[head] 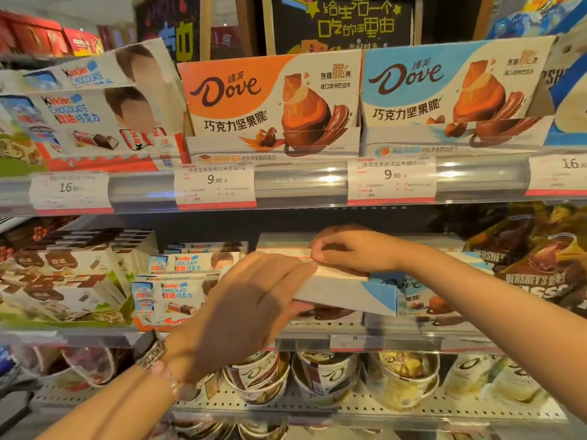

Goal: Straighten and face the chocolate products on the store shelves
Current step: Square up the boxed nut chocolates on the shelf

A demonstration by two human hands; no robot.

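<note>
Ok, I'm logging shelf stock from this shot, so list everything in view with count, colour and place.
Orange Dove display box: one, orange and white, top shelf centre.
Blue Dove display box: one, blue and white, top shelf right.
Kinder Chocolate cartons: two, white and red, top shelf left.
Price tags: four visible, white with red edge, top shelf rail.
Kinder Chocolate boxes: several, white, middle shelf left.
Hershey's bags: several, brown, middle shelf right.
Dove cups: several, white and gold, bottom shelf.
Held Dove box: one, white and blue, middle shelf centre.
Left hand: grips the box's left end.
Right hand: pinches its top edge.
</note>
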